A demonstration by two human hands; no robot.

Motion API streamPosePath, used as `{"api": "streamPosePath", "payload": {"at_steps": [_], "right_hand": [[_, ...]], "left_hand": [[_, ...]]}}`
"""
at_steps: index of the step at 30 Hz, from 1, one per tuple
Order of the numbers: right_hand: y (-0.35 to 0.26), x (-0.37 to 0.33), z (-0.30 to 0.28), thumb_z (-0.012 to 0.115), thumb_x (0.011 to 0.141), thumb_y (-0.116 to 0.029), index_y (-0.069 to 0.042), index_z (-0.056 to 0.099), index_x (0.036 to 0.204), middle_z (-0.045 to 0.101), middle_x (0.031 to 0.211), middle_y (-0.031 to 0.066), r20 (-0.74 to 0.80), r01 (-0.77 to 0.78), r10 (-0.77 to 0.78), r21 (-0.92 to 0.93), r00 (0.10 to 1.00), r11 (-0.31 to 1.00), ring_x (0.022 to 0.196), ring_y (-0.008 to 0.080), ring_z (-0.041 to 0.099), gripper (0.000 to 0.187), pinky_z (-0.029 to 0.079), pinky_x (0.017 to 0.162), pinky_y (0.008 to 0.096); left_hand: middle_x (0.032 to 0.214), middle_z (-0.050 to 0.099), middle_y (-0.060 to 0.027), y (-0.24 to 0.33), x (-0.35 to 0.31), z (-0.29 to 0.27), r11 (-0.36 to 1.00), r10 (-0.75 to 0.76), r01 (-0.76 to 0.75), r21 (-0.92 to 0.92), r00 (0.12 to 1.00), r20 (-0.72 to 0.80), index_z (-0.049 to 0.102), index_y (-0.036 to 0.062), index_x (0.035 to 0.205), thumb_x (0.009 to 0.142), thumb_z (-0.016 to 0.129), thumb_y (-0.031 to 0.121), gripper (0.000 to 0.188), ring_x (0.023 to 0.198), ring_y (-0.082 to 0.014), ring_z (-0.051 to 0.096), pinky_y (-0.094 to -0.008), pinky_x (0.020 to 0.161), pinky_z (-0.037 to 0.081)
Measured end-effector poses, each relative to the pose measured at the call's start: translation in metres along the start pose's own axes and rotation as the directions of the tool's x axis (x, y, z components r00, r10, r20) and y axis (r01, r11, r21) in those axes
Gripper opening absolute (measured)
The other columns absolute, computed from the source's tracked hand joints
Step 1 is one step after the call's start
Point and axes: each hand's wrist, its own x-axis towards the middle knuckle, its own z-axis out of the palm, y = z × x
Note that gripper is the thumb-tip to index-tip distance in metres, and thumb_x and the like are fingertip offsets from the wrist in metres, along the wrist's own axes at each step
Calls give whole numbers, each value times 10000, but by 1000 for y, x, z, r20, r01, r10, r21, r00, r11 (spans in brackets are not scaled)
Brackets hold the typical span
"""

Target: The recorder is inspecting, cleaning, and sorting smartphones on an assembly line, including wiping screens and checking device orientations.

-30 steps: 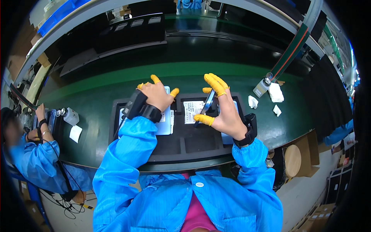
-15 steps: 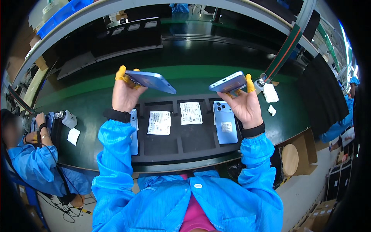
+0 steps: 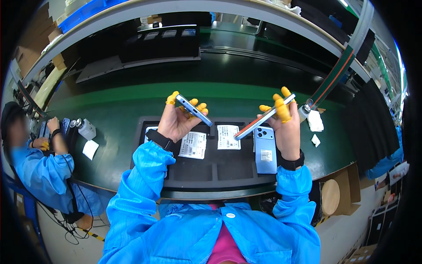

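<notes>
My left hand (image 3: 176,122), with yellow finger cots, grips a blue smartphone (image 3: 193,110) by its edges; the bottom edge with its port faces me. In my right hand (image 3: 286,132), also in yellow finger cots, a second smartphone (image 3: 260,122) is held edge-on and tilted, one end pointing down left. Both phones are above a black foam tray (image 3: 189,175) with recesses. A blue phone (image 3: 265,154) lies back up in the tray's right side, a white label on it. Two printed white packets (image 3: 192,146) (image 3: 228,137) lie in the tray. Another phone at the tray's left is mostly hidden by my left forearm.
The tray rests on a green workbench (image 3: 118,127). White bottles with metal tops (image 3: 86,129) (image 3: 304,112) and white wipes (image 3: 315,121) stand or lie to either side. A co-worker in blue (image 3: 41,156) sits at the left. A shelf rail (image 3: 132,15) crosses above.
Both phones have been turned: the left one now shows its bottom edge, the right one its long side. My left hand has moved right and nearer; the head view has shifted slightly.
</notes>
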Motion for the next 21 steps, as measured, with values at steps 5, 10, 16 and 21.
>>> {"api": "streamPosePath", "payload": {"at_steps": [5,10,16,21], "right_hand": [[14,0,30,819,736,-282,18,367,1396,419,1260,202,342,436,-388,-881,856,184,1019,292,565,855,524,834,350],[29,-7,44,772,747,-310,91,397,1319,398,1302,315,263,263,-44,-965,964,-15,1178,467,481,793,461,955,465],[53,-13,49,748,751,-418,107,464,1272,425,1284,331,155,221,263,-945,952,-241,1152,489,472,792,468,930,484],[43,-21,21,692,795,-498,97,506,1251,475,1264,287,290,304,93,-917,953,-257,1191,449,415,772,355,1027,488]], "left_hand": [[1101,589,-236,0,0,2,974,96,-73,214,990,-100,536,-40,1107,923,570,476,548,939,-369,633,-445,778,580],[788,680,-120,9,-8,11,-39,540,-231,972,814,215,681,-32,926,839,686,434,474,705,-251,679,-340,614,542],[786,664,-236,-35,-21,22,-718,413,46,695,831,372,722,-41,860,737,724,481,537,735,-368,671,-424,686,550],[1072,616,-222,-39,-36,19,-837,429,102,538,732,529,697,15,1046,729,732,539,614,853,-367,656,-420,698,547]]}}
